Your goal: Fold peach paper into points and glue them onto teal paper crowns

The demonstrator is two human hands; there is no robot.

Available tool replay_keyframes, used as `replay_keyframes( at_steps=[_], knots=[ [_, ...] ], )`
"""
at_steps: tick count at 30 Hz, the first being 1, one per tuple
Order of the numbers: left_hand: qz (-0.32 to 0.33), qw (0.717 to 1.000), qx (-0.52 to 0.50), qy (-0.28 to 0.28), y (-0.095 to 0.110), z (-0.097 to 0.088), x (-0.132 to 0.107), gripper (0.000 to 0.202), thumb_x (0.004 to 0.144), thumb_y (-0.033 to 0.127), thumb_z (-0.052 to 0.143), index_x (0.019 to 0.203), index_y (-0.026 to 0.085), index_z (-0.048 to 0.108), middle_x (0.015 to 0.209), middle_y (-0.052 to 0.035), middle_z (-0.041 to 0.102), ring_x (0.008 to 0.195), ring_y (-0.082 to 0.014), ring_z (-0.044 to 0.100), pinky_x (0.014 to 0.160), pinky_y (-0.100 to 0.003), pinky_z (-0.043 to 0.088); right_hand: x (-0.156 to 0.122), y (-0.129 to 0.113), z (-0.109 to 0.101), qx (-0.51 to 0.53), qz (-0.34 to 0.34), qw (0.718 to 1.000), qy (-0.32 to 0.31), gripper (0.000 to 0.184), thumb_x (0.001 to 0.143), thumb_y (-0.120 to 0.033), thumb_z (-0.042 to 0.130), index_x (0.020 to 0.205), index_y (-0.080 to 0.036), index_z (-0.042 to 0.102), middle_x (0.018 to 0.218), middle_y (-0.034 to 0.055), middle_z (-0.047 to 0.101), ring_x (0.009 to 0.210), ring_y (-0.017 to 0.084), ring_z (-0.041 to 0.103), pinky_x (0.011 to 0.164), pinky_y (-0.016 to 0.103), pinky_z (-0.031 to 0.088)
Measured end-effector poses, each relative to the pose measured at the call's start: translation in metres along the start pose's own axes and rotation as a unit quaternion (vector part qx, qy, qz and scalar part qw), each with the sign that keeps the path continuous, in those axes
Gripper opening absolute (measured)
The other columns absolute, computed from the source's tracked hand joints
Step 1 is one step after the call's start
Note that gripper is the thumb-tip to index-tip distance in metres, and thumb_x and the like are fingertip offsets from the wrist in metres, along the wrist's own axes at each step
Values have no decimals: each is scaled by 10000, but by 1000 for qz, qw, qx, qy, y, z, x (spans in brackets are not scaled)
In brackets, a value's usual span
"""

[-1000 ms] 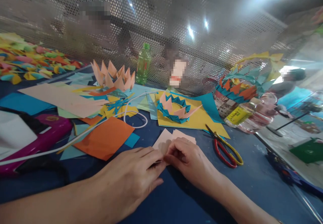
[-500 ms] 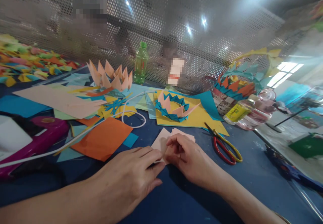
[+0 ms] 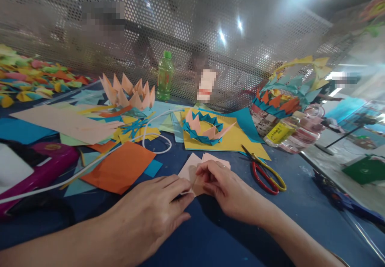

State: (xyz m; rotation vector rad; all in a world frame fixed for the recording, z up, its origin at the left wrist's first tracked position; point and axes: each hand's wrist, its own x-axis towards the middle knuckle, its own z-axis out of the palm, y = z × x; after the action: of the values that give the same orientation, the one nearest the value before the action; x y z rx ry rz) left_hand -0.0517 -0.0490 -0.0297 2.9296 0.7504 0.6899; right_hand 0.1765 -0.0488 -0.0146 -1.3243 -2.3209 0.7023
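Observation:
A pale pink sheet of paper [image 3: 189, 166] with a folded edge lies between my hands on the dark blue tabletop. My left hand [image 3: 156, 207] pinches its near left edge between thumb and forefinger. My right hand [image 3: 224, 189] is curled over its right side, with thumb and fingertips closed on it; the exact grip is partly hidden. More pink paper [image 3: 221, 159] shows just behind my right hand. Beyond sits a ring of folded blue and pink paper points [image 3: 198, 132] on yellow paper [image 3: 234, 138].
Scissors [image 3: 266, 174] lie to the right. At left are orange paper [image 3: 118, 168], a white cord [image 3: 102, 160] and a purple tool [image 3: 54, 166]. Behind stand a pink folded-paper ring [image 3: 128, 94], a green bottle [image 3: 165, 76] and a yellow-labelled bottle [image 3: 279, 134].
The view has shifted slightly, so the table items sit a little further left. Both hands stay on the pink paper; my right thumb has moved slightly to the right along it.

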Motion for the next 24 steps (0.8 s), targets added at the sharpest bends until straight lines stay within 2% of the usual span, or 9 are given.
replay_keyframes(
  at_steps=[3,6,9,13,17,20,24],
  knots=[
    [-2,1000,-5,-9,-1,1,-1,227,960,184,432,1026,187,649,944,-44,647,807,-194,634,672,-308,510,0,0,-2,3,3,1000,-8,361,815,20,467,1087,-211,523,1033,42,579,958,167,534,861,319,430],
    [-5,999,-28,-22,-5,1,-3,228,961,186,435,1072,204,633,1017,-49,633,852,-197,624,685,-305,514,2,0,-3,13,-21,1000,-9,366,823,36,455,1069,-219,547,995,25,586,955,159,537,861,305,425],
    [-25,996,-83,-16,-13,-2,-3,262,942,132,434,1094,226,626,1101,-39,610,944,-173,608,786,-282,510,4,0,-4,2,-62,998,-12,339,809,67,446,944,-212,583,942,14,588,938,156,538,832,289,421],
    [-58,992,-110,-4,-26,-7,1,405,859,-15,382,1108,214,605,1192,-37,572,1092,-142,564,946,-261,460,5,0,-5,-12,-73,997,-5,315,797,71,470,879,-204,600,898,19,597,900,164,539,807,292,427],
    [-27,998,-63,5,-36,-6,6,403,864,-21,373,1089,205,621,1164,-40,607,1104,-147,566,985,-285,449,4,-2,-6,-6,-82,997,-7,316,788,79,473,845,-199,611,871,16,612,878,159,550,795,286,436],
    [-1,999,-39,18,-39,-6,9,370,891,-3,380,1038,203,651,1108,-43,638,1062,-152,582,962,-297,459,4,-1,-7,-2,-83,997,2,291,781,72,499,814,-194,615,855,19,622,861,159,563,778,286,447],
    [23,997,-75,23,-37,-8,11,310,918,24,416,885,205,666,1035,-27,657,990,-143,597,911,-296,453,4,2,-6,-7,-88,996,16,286,797,54,519,826,-201,646,862,18,632,864,156,580,779,286,458]
  ],
)
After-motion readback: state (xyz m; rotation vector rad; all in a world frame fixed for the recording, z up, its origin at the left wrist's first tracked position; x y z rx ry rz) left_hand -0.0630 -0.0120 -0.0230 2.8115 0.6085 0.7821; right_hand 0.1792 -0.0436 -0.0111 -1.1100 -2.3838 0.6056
